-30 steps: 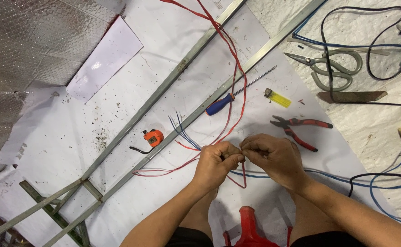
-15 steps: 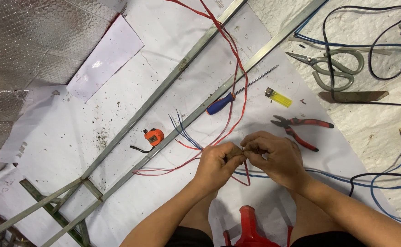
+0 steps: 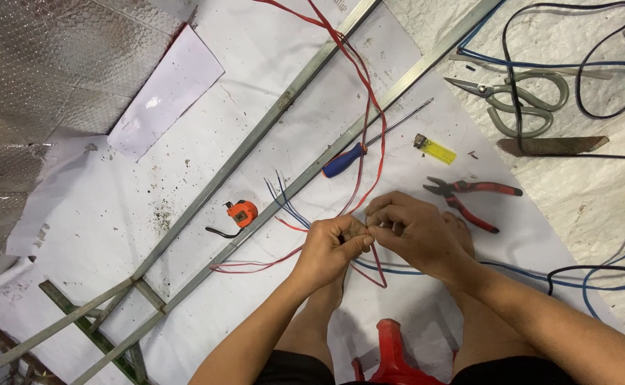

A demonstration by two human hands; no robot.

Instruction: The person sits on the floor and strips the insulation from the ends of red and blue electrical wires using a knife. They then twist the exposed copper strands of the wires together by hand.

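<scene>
My left hand [image 3: 332, 251] and my right hand [image 3: 414, 232] meet over a white sheet, fingertips pinched together on thin wires. Red wires [image 3: 363, 107] run from the top of the view down into my fingers, and a red loop trails off to the left. Blue wires [image 3: 284, 203] fan out just left of my hands, and more blue wire leads off to the right. The exact spot where the wires join is hidden by my fingers.
Two long metal rails [image 3: 270, 121] cross the sheet diagonally. Around my hands lie a blue-handled screwdriver [image 3: 348, 160], a yellow lighter [image 3: 437, 150], red-handled pliers [image 3: 469, 196] and an orange tape measure [image 3: 241, 212]. Scissors [image 3: 519, 100] and black cables lie at upper right. A red stool [image 3: 391, 353] stands between my legs.
My hands have stayed in the same spot, with the fingers shifting slightly on the wires. Nothing else has moved.
</scene>
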